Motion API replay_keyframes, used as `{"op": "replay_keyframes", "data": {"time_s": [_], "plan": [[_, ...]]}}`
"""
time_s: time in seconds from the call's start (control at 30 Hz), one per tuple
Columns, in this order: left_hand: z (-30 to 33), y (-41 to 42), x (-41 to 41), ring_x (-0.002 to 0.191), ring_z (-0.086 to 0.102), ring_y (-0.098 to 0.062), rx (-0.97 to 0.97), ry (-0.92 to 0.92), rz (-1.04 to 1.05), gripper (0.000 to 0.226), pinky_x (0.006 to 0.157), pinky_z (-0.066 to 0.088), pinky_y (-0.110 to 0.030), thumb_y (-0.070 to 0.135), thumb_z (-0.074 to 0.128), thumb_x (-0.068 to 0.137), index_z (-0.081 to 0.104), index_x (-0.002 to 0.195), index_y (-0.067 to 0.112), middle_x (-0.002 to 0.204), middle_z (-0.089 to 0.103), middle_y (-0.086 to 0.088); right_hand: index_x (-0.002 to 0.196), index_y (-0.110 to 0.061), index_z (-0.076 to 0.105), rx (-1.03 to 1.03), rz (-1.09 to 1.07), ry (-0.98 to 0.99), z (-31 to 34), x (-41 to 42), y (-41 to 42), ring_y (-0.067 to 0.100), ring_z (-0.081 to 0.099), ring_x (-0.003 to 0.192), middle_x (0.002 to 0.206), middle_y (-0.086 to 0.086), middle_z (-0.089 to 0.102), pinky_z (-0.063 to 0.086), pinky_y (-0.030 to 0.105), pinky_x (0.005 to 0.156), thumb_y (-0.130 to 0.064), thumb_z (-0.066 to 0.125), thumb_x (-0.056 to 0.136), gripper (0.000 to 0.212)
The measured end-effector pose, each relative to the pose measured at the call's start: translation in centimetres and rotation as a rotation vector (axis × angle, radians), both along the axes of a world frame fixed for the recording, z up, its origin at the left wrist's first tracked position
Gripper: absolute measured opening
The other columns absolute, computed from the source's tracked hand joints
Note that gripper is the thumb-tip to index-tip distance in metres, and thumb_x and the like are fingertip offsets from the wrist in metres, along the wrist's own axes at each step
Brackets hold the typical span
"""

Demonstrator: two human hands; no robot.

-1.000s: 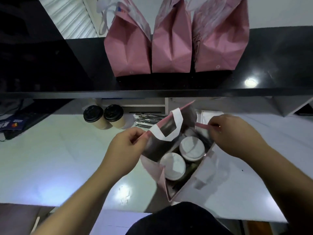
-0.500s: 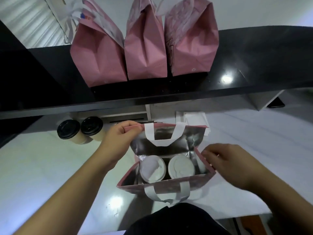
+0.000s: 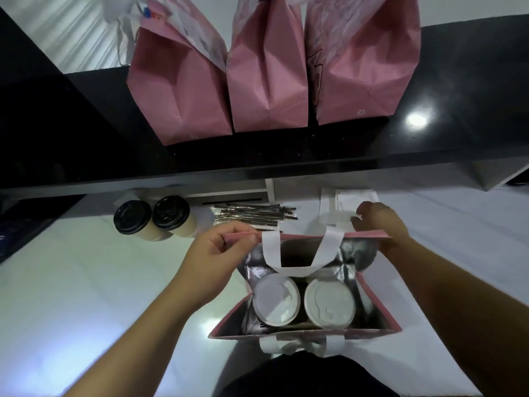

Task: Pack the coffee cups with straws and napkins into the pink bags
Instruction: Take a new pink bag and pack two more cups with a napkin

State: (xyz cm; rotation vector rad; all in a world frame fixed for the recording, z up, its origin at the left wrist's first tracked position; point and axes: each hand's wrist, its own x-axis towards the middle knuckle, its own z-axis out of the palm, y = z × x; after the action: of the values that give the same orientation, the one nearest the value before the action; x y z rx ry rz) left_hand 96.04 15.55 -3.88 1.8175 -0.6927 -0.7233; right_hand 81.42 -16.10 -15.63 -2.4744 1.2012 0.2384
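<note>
An open pink bag [image 3: 369, 333] with a silver lining and white handles stands on the white counter in front of me. Two cups with pale lids, one on the left [image 3: 276, 300] and one on the right [image 3: 329, 303], sit side by side inside it. My left hand [image 3: 211, 253] pinches the far rim at its left corner. My right hand [image 3: 380, 222] grips the same rim at its right corner. Two cups with black lids [image 3: 151, 216] stand at the back left. A pile of wrapped straws [image 3: 252, 214] lies behind the bag, with white napkins [image 3: 340, 202] to its right.
Three filled pink bags [image 3: 269, 70] stand in a row on the raised black shelf [image 3: 458, 133] above the counter. The shelf's front edge overhangs the cups, straws and napkins. The white counter [image 3: 86, 296] stretches out to the left and right of the bag.
The bag has been turned square to me and spread wide. My right hand moved from the bag's right side up to the far rim's right corner. My left hand stays on the left corner.
</note>
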Motion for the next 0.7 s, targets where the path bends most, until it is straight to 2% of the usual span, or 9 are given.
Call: {"op": "replay_keyframes", "data": {"time_s": [0.17,0.3,0.4,0.47,0.57,0.7], "plan": [[0.0,-0.3,0.1,0.085,0.071,-0.014,0.005,0.004,0.024,0.014,0.073,0.055,-0.019,0.039,0.066,0.089,0.079,0.088,0.037,0.089,0.077,0.005,0.116,-0.012,0.065,0.006,0.058,0.133,-2.1,1.1,-1.2,0.031,0.063,0.098,0.113,0.012,0.067,0.056,0.041,0.085,-0.048,0.068,0.088,0.046],[-0.2,-0.4,0.1,0.082,0.07,-0.015,0.003,0.009,0.032,0.019,0.072,0.054,-0.019,0.046,0.065,0.086,0.079,0.09,0.035,0.088,0.077,0.006,0.121,-0.011,0.067,-0.018,0.062,0.14,-2.7,1.0,-1.7,0.033,0.064,0.101,0.115,0.014,0.068,0.056,0.04,0.087,-0.038,0.066,0.091,0.04],[-0.5,-0.4,0.2,0.084,0.07,-0.022,0.016,0.007,0.037,0.02,0.075,0.055,-0.028,0.048,0.064,0.086,0.078,0.092,0.035,0.089,0.076,0.004,0.113,-0.013,0.072,0.006,-0.003,0.049,-3.0,0.6,-2.0,0.034,0.066,0.098,0.109,0.014,0.072,0.056,0.039,0.084,-0.026,0.063,0.094,0.025],[-0.6,-0.4,0.3,0.084,0.07,-0.023,0.021,0.019,0.044,0.021,0.074,0.055,-0.029,0.049,0.064,0.086,0.078,0.093,0.034,0.089,0.076,0.003,0.104,-0.013,0.074,0.011,-0.075,-0.04,-3.4,0.3,-2.2,0.034,0.067,0.093,0.102,0.013,0.074,0.056,0.038,0.08,-0.019,0.06,0.094,0.018],[-0.8,-0.4,0.5,0.084,0.07,-0.02,0.026,0.029,0.042,0.022,0.075,0.055,-0.031,0.048,0.063,0.086,0.078,0.093,0.034,0.09,0.076,0.003,0.092,-0.013,0.072,0.022,-0.178,-0.146,-3.8,0.0,-2.4,0.033,0.062,0.08,0.091,0.013,0.073,0.051,0.035,0.071,-0.012,0.054,0.092,0.018],[-0.8,-0.5,0.6,0.084,0.07,-0.02,0.019,0.041,0.044,0.022,0.072,0.055,-0.024,0.049,0.063,0.086,0.079,0.094,0.034,0.09,0.076,0.003,0.096,-0.014,0.068,0.05,-0.214,-0.157,-4.2,-0.1,-2.9,0.031,0.059,0.079,0.093,0.014,0.072,0.045,0.033,0.07,-0.013,0.049,0.094,0.019]]}}
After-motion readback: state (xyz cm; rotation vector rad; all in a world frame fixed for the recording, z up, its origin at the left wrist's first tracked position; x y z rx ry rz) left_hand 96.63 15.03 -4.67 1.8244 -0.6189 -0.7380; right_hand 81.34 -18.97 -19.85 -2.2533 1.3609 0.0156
